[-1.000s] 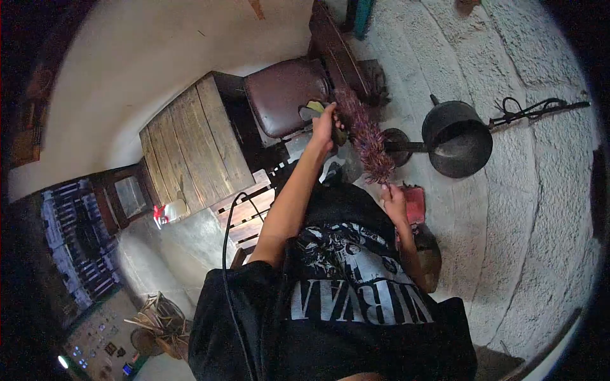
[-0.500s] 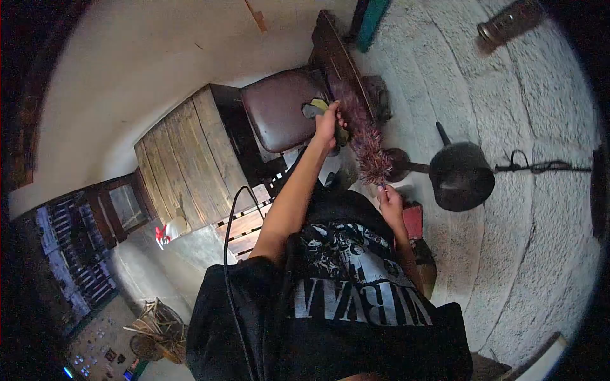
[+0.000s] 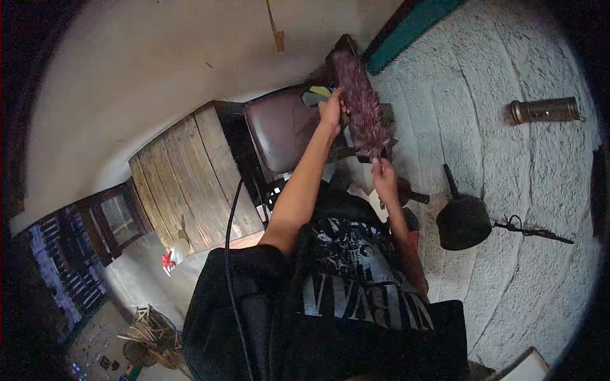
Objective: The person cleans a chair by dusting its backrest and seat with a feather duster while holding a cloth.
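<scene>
My right hand (image 3: 384, 181) is closed round the handle end of a feather duster (image 3: 361, 95) with purplish-brown, shaggy plumes. The duster stretches up and away from that hand, along the dark wooden back (image 3: 345, 44) of a chair. Just left of the plumes, my left hand (image 3: 330, 114) is closed on a yellow-green and grey object (image 3: 314, 95); its kind is unclear, and my fingers partly cover it. Below and beside that hand is the chair's brown padded seat (image 3: 276, 130).
A plank-topped wooden table (image 3: 184, 171) stands left of the chair. A dark pan (image 3: 462, 222) and a metal cylinder (image 3: 543, 111) are on the rough white wall (image 3: 495, 171) at right. A black cable (image 3: 232, 254) runs down past my left arm. Sticks (image 3: 149, 333) are at lower left.
My right hand has moved up with the feather duster, which now reaches farther along the chair back. My left hand keeps its grip and stays close by. The view has shifted slightly.
</scene>
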`<action>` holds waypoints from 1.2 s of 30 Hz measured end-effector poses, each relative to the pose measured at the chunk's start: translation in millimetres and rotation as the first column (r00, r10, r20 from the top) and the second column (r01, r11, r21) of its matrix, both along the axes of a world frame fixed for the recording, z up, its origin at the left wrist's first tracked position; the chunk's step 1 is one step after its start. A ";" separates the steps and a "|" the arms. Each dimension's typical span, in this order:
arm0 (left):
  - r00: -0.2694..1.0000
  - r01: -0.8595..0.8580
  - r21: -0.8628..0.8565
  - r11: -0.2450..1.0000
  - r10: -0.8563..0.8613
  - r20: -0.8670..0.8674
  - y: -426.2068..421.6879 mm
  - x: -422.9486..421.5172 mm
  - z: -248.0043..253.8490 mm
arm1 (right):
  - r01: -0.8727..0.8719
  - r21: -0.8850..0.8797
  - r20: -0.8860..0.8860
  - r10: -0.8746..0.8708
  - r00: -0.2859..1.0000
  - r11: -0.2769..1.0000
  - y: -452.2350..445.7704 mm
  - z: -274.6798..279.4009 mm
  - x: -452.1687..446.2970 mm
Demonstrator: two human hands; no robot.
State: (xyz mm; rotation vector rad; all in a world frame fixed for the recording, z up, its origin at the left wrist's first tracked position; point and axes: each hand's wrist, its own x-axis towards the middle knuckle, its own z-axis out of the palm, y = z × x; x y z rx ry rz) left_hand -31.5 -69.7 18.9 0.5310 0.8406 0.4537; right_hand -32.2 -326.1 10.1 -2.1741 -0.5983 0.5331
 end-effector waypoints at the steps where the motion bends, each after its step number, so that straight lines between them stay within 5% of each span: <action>1: 0.999 -0.033 0.025 0.999 0.032 0.017 7.3 3.6 -1.1 | 0.060 0.109 0.019 -0.063 0.998 0.992 15.8 -1.0 0.2; 4: 1.000 -0.027 0.018 0.999 0.027 0.016 26.2 9.3 -0.2 | 0.021 -0.096 -0.203 -0.040 0.978 0.995 41.8 5.8 23.6; 5: 0.999 -0.023 0.028 0.999 0.022 0.038 32.2 11.8 -2.2 | 0.033 -0.097 -0.199 -0.052 0.979 0.995 48.3 6.3 24.3; 7: 1.000 0.008 0.081 0.997 -0.009 0.009 40.2 10.5 9.4 | 0.079 -0.062 0.129 -0.070 0.989 0.995 61.3 6.7 22.6; 10: 0.998 -0.014 0.033 0.999 0.012 0.055 48.7 15.8 7.2 | 0.032 -0.111 -0.029 -0.036 0.999 0.993 69.6 22.5 26.1; 14: 0.999 0.011 0.007 1.000 -0.011 0.034 51.3 21.6 -2.5 | 0.069 -0.058 -0.032 -0.071 0.997 0.996 64.8 15.8 25.3; 16: 0.999 0.017 0.019 1.000 -0.018 0.045 50.4 24.2 -9.0 | 0.024 -0.191 -0.133 -0.050 0.990 0.981 60.8 20.6 25.9; 23: 0.996 0.053 0.005 0.999 -0.053 0.074 28.0 17.5 -13.0 | 0.072 -0.121 0.120 -0.057 0.991 0.990 11.2 -15.9 7.8; 26: 0.997 0.063 0.071 0.995 -0.067 0.047 13.6 11.4 -5.3 | 0.016 -0.061 0.013 -0.015 1.000 0.998 3.9 28.3 -11.2; 31: 0.998 0.042 0.052 0.998 -0.040 -0.043 -15.8 -0.7 -5.3 | 0.034 -0.001 -0.099 -0.034 0.995 0.999 -42.1 22.8 -23.7; 36: 0.994 0.087 0.030 0.996 -0.085 -0.061 -65.8 -21.2 -2.2 | 0.055 -0.053 0.006 -0.055 0.998 0.997 -99.7 9.4 -39.6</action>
